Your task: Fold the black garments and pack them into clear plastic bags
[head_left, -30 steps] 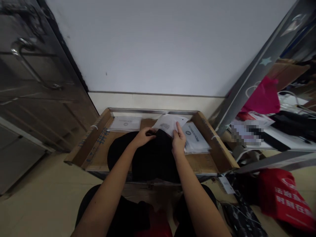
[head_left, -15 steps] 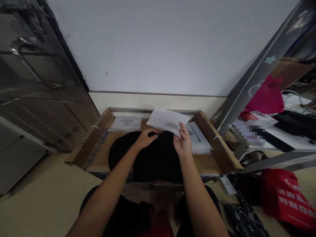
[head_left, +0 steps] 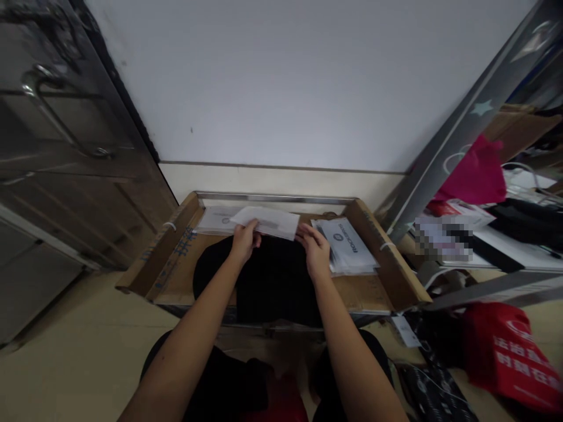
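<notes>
A white, frosted-looking plastic bag (head_left: 279, 223) with small print is held up level over the far edge of a folded black cloth item (head_left: 277, 284). Its left end is pinched by my left hand (head_left: 244, 240), thumb on top. At the bag's right corner, the fingers of my right hand (head_left: 315, 251) close on the edge. The black cloth lies in a shallow cardboard tray (head_left: 176, 266). To the right is a stack of ROCKBROS plastic bags (head_left: 354, 246), close to my right hand. Another flat white bag (head_left: 211, 218) rests at the back left, partly overlapped by the held one.
The tray's raised cardboard sides (head_left: 391, 272) stand left and right, and a white wall (head_left: 281, 88) rises behind. A door with a metal handle (head_left: 57, 120) is at left. On the right are a cluttered white desk (head_left: 497, 240) and a red bag (head_left: 505, 351) below.
The plastic bag has moved left and down and turned level. My left hand, earlier apart from it over the black cloth, now grips its left end. My right hand has shifted left with it.
</notes>
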`<control>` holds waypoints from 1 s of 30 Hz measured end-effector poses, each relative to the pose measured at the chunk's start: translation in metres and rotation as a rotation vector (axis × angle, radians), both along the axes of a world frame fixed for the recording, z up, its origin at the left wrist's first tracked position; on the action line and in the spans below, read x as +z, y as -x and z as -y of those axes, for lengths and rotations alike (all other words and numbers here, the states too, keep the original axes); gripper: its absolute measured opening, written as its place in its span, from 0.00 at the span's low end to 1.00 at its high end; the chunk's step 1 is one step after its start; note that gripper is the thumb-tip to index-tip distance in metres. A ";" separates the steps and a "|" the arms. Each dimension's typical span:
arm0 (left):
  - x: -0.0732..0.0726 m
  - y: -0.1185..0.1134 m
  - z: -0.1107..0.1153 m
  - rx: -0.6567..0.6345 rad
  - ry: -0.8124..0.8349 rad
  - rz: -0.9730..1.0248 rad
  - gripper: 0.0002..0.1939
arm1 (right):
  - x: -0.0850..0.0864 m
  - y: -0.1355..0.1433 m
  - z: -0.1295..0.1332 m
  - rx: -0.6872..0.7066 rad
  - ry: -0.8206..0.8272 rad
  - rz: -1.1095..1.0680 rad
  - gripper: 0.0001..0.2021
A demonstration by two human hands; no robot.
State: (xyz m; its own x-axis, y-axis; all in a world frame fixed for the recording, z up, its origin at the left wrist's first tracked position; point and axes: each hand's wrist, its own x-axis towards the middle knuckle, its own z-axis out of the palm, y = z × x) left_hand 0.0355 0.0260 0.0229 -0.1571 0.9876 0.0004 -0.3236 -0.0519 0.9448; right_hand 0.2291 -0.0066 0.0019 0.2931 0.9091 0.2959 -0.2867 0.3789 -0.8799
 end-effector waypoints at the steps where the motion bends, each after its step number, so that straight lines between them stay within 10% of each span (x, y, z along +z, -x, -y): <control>1: 0.001 0.003 -0.002 0.088 0.018 0.038 0.13 | 0.000 0.001 0.000 -0.002 0.009 -0.046 0.12; 16: -0.017 0.045 -0.036 0.824 -0.077 0.368 0.24 | 0.002 0.001 0.001 -0.041 0.094 -0.081 0.08; 24: -0.018 0.034 -0.024 0.740 -0.192 -0.369 0.09 | 0.003 0.002 0.002 -0.064 0.095 -0.048 0.06; 30: -0.015 0.017 -0.003 0.436 -0.226 -1.221 0.08 | 0.004 0.003 0.002 -0.065 0.102 -0.038 0.06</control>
State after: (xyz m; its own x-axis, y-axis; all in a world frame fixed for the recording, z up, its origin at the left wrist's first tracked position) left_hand 0.0189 0.0289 0.0076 -0.2420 0.8155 0.5258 0.8102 -0.1283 0.5719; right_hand 0.2263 -0.0090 0.0057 0.3617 0.9128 0.1899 -0.2987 0.3064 -0.9038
